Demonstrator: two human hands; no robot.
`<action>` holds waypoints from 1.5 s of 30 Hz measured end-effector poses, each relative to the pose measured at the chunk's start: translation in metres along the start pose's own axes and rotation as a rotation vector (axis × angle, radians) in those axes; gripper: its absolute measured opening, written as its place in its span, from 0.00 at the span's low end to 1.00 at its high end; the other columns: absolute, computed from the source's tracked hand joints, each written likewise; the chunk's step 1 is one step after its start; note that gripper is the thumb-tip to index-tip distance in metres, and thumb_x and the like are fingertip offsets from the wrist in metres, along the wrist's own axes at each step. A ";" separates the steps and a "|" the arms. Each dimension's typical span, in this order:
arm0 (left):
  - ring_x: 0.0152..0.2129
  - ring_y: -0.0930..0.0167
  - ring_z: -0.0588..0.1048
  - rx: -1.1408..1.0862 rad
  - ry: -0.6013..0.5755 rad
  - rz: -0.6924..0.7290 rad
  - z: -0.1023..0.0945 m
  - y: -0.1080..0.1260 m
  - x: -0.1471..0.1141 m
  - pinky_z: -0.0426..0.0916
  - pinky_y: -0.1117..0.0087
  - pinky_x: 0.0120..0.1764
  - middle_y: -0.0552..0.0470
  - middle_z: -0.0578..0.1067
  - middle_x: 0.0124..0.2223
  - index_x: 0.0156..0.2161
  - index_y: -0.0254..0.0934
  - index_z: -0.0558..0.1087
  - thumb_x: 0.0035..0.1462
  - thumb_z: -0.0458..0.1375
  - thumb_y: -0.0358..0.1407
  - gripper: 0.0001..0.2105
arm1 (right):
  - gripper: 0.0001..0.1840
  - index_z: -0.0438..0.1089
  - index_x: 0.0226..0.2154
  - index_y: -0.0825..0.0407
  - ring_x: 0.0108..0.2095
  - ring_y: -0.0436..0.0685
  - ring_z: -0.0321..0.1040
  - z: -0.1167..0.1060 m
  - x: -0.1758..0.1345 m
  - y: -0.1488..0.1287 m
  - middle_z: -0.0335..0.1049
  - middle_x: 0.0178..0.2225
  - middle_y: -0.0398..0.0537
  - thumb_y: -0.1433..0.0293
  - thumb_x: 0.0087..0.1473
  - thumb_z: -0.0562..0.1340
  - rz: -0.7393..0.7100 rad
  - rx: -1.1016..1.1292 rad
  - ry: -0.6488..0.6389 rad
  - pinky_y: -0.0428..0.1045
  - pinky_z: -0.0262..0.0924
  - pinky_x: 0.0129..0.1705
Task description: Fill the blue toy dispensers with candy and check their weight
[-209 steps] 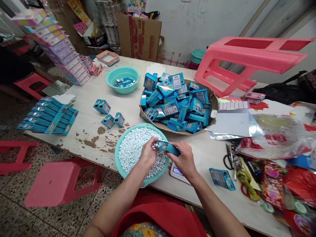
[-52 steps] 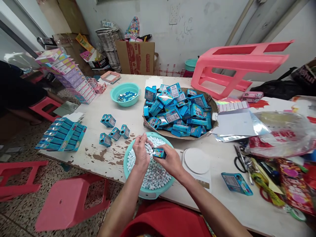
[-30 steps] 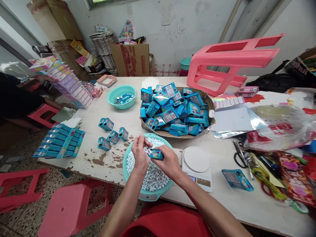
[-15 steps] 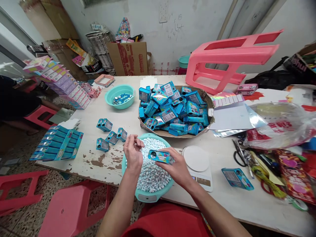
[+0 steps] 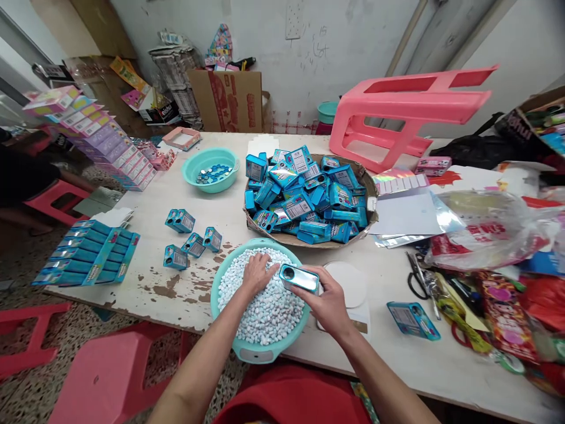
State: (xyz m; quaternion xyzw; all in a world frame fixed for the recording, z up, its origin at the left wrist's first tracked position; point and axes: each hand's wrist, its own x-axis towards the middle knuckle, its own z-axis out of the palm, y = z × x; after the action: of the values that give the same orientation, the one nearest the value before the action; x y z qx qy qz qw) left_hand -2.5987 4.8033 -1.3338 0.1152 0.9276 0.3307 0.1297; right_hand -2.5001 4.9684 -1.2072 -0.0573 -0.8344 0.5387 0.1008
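My left hand (image 5: 256, 275) rests on a heap of small white and pale blue candies (image 5: 269, 315), fingers stretched and thumb apart, the tips partly sunk among them. A turquoise basin (image 5: 219, 312) holds the candies. Over its right side, my right hand (image 5: 329, 300) grips a blue candy tin (image 5: 300, 278) whose shiny narrow end, with a round dark hole, faces up. Behind the basin, a low cardboard tray (image 5: 373, 203) is piled with blue tins (image 5: 298, 206). Several tins (image 5: 175, 257) stand on the table to the left. A white scale (image 5: 348, 285) sits partly behind my right hand.
A second turquoise basin (image 5: 210, 171) contains small blue and silver discs. Display boxes of blue tins (image 5: 90, 253) stand at the left edge. One tin (image 5: 414, 320), scissors (image 5: 417, 277) and plastic bags (image 5: 489, 227) lie right. A pink stool (image 5: 410, 97) lies tipped behind.
My left hand has gone from a curled pose above the basin down onto the candies, fingers opening. My right hand has shifted slightly right with the tin, now tilted more upright.
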 end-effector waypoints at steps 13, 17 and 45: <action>0.15 0.78 0.60 -1.187 0.221 -0.411 -0.047 0.026 -0.024 0.55 0.76 0.20 0.57 0.65 0.23 0.28 0.36 0.63 0.46 0.59 0.46 0.15 | 0.17 0.68 0.42 0.48 0.42 0.58 0.66 0.026 0.012 0.011 0.68 0.39 0.47 0.66 0.47 0.67 -0.062 -0.217 -0.116 0.51 0.60 0.43; 0.14 0.80 0.60 -1.645 0.210 -0.369 -0.081 0.058 -0.033 0.52 0.77 0.17 0.59 0.64 0.23 0.28 0.37 0.60 0.45 0.61 0.40 0.13 | 0.17 0.67 0.41 0.49 0.42 0.59 0.65 0.042 0.013 0.003 0.69 0.39 0.47 0.68 0.47 0.66 -0.110 -0.312 -0.189 0.52 0.58 0.43; 0.17 0.77 0.64 -1.528 0.565 -0.191 -0.087 0.085 -0.017 0.62 0.74 0.26 0.59 0.61 0.18 0.25 0.36 0.63 0.54 0.58 0.42 0.14 | 0.19 0.69 0.40 0.49 0.41 0.58 0.65 0.053 0.035 -0.012 0.70 0.38 0.45 0.69 0.43 0.69 -0.149 -0.367 -0.191 0.51 0.54 0.40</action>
State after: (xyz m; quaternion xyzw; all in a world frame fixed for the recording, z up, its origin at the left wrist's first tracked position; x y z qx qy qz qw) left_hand -2.5994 4.8118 -1.2112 -0.1721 0.4500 0.8755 -0.0384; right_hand -2.5459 4.9233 -1.2138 0.0386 -0.9262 0.3719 0.0489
